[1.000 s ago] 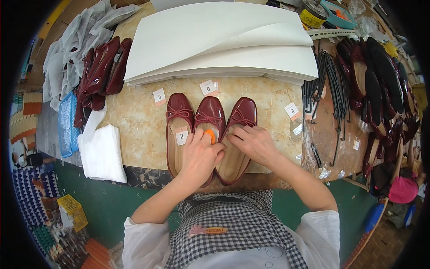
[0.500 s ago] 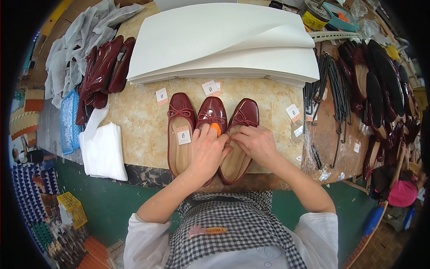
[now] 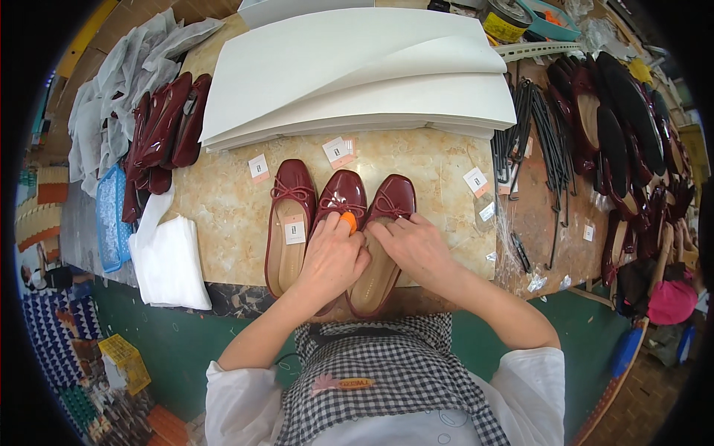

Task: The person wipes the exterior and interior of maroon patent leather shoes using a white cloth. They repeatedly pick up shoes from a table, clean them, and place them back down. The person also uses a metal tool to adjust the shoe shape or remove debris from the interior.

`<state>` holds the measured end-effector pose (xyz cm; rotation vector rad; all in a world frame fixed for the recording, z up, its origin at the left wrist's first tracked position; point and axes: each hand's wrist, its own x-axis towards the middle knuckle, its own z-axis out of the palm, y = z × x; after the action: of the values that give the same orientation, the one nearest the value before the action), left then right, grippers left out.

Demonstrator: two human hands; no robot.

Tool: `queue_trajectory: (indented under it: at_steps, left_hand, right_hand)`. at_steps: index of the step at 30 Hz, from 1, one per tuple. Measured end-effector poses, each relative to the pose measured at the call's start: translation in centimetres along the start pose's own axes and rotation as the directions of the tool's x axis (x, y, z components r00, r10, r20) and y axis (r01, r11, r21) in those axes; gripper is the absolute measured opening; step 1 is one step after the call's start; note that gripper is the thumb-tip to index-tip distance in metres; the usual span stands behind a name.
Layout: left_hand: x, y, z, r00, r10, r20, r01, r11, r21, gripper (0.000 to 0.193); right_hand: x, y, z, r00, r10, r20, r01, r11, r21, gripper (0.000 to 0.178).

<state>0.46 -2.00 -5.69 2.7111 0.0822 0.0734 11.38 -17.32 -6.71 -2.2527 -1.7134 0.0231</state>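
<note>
Three dark red patent flats with bows stand side by side on the marbled tabletop, toes away from me. The left shoe carries a white hang tag over its beige insole. Across the opening of the middle shoe lies my left hand, fingers curled closed, an orange band round one finger. My right hand bends over the opening of the right shoe, fingertips pressed together at its inner edge near the middle shoe. Whatever either hand pinches is hidden by the fingers.
Behind the shoes lies a stack of white sheets. Loose tags dot the tabletop. More red shoes and a folded white cloth lie left; black hooked rods and piled shoes lie right.
My fingertips, which met between the middle and right shoes, have come slightly apart. The left hand now sits over the middle shoe. The whole view has shifted a little.
</note>
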Motion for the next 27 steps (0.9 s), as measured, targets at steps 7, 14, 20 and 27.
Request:
queue_trajectory:
  at_steps: [7,14,20,27]
  left_hand:
    - [-0.6,0.4,-0.3,0.999,-0.040,-0.015,0.039,0.998,-0.056,0.013]
    - [-1.5,1.4,-2.1,0.997,-0.047,-0.064,0.047,0.999,-0.011,0.010]
    - [-0.7,-0.3,-1.1,0.944,-0.278,0.178,0.310,0.562,-0.767,0.013]
    - [0.0,-0.2,0.0,0.862,-0.354,0.363,0.437,0.157,-0.886,0.013]
  right_hand:
    - [0.1,-0.8,-0.5,0.990,0.142,-0.012,-0.132,0.946,0.297,0.022]
    - [0.4,-0.6,-1.3,0.950,0.253,0.181,-0.311,0.791,0.527,0.018]
    - [0.0,1.7,-3.7,0.859,0.077,0.507,-0.476,0.490,0.730,0.016]
    - [-1.7,1.8,-2.4,0.850,0.287,0.441,-0.514,0.272,0.814,0.014]
